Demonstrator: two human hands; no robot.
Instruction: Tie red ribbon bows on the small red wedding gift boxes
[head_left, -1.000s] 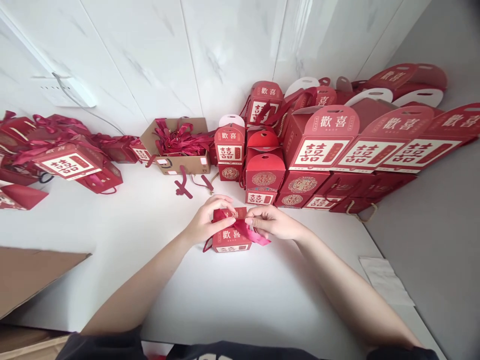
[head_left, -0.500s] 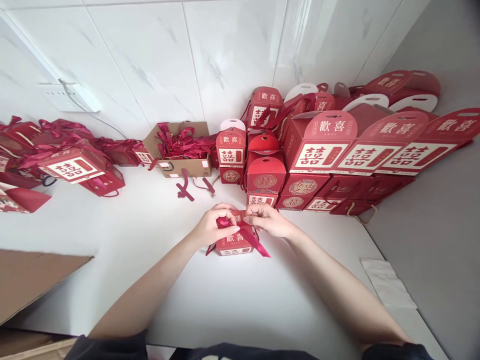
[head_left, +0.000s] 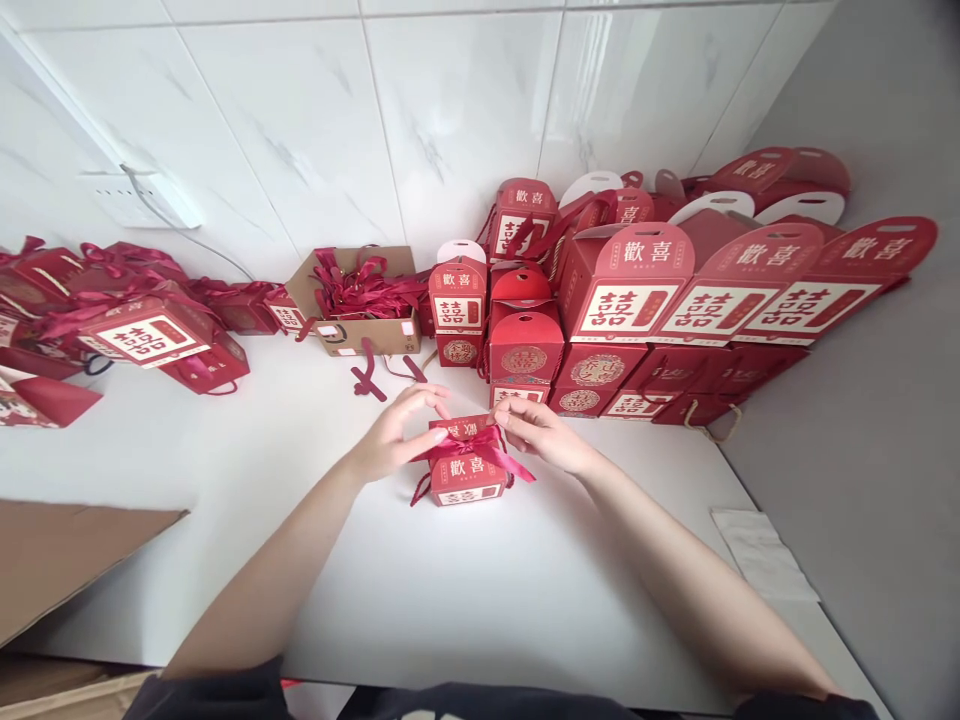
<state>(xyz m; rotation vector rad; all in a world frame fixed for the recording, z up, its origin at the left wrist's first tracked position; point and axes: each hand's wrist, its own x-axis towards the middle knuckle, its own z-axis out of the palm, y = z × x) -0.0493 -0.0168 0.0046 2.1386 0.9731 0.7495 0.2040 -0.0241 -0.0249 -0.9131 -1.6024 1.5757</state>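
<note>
A small red gift box (head_left: 466, 490) with gold and black Chinese lettering stands on the white table between my hands. A magenta ribbon bow (head_left: 471, 446) lies across its top, one tail sticking out to the right. Dark red cords hang at the box's sides. My left hand (head_left: 396, 435) is at the bow's left side, thumb and fingers apart, the thumb close to the ribbon. At the upper right of the box, the fingers of my right hand (head_left: 541, 432) are bent together beside the ribbon; what they pinch, if anything, is hidden.
Stacked red gift boxes (head_left: 637, 300) stand along the wall at the right. Behind the hands, a cardboard box (head_left: 367, 335) holds tangled ribbons. Ribbon-tied boxes (head_left: 150, 335) are piled at left, cardboard (head_left: 75, 560) lies near front left, and white paper (head_left: 761, 555) rests at right.
My left hand has let go of the ribbon and moved left, its fingers spreading. My right hand has shifted slightly up and right. More of the bow and box top shows.
</note>
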